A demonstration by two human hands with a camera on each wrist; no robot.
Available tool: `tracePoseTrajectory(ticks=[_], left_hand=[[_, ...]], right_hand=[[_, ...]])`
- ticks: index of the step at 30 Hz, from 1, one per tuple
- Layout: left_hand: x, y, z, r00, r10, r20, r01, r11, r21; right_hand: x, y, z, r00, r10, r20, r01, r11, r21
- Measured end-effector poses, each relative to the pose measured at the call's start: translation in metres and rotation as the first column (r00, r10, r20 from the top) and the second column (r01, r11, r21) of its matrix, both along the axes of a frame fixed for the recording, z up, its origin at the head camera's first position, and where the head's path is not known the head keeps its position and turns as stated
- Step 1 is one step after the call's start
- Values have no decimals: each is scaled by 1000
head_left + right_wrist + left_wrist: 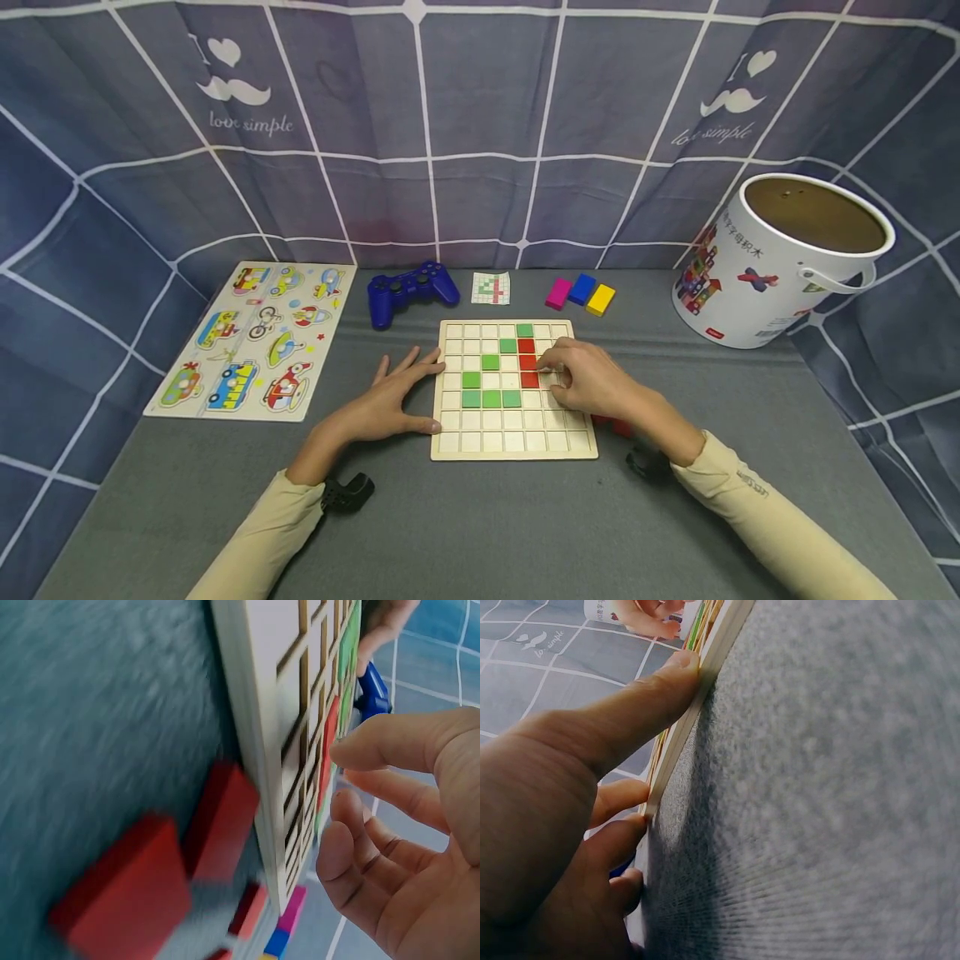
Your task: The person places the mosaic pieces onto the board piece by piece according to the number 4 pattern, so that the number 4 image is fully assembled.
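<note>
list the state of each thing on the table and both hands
grid board: flat, partly filled with green and red tiles
left hand: fingers straight, pressed against the board's left edge
right hand: fingertips on the red tiles
bucket: upright, lid off
game controller: lying untouched
vehicle puzzle: flat, all pieces in
loose red blocks: lying beside the board

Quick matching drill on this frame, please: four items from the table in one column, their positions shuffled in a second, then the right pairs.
Things:
1. game controller
2. white bucket
3. vehicle puzzle
4. pattern card

Places:
A. far right of the table
B. far left of the table
C. behind the grid board, left
D. between controller and loose colour blocks

Pairs: 1-C, 2-A, 3-B, 4-D
</note>
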State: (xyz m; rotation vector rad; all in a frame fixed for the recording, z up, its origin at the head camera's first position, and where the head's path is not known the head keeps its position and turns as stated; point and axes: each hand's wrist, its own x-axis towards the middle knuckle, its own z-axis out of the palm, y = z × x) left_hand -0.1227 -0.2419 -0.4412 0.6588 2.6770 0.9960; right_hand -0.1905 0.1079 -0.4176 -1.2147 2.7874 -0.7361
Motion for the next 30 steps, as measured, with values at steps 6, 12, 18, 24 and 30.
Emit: tracePoseTrajectory(ticks=[6, 12, 18, 24, 30], left_hand=[[0, -1, 0, 1000, -3, -7, 3, 1000, 14], [-1, -1, -2, 1000, -12, -8, 12, 1000, 21], [-1, 1, -2, 1000, -8, 1, 8, 1000, 10], [0, 1, 1, 1000, -8, 2, 8, 1000, 13], [1, 1, 2, 1000, -6, -2, 6, 1000, 17]], right_hand=[[-3, 25, 6, 999, -35, 4, 36, 998, -51], [-7, 53, 8, 996, -92, 21, 92, 995, -22], [-8, 80, 4, 989, -147, 31, 146, 988, 43], [-5, 97, -3, 987, -156, 33, 154, 985, 75], [-6, 98, -8, 988, -151, 9, 150, 987, 59]])
